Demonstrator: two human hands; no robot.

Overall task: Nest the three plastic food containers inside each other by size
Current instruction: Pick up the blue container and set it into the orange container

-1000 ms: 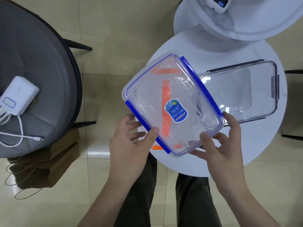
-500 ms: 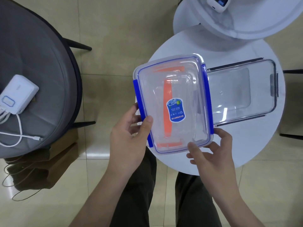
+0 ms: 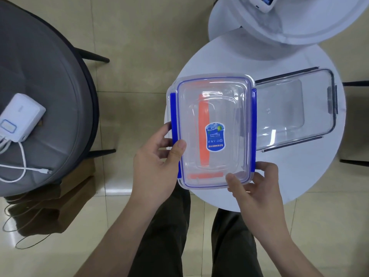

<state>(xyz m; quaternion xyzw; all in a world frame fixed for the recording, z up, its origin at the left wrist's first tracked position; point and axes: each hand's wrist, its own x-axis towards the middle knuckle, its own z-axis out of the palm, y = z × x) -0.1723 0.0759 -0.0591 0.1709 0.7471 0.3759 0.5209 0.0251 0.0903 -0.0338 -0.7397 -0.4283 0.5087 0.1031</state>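
I hold a clear container with blue clips and a blue sticker above the near-left part of the round white table. A smaller container with orange clips shows through it, inside. My left hand grips its left edge by the blue clip, thumb on top. My right hand holds its near right corner. A larger clear container with dark clips lies open on the table to the right, partly covered by the held one.
A second white round table with a small white device stands at the top right. A grey round chair seat at the left carries a white power bank and cable. My legs are below the table's near edge.
The blue-clipped container has turned from a tilted diagonal to square with my view and shifted slightly left. My right hand slid to its near right corner.
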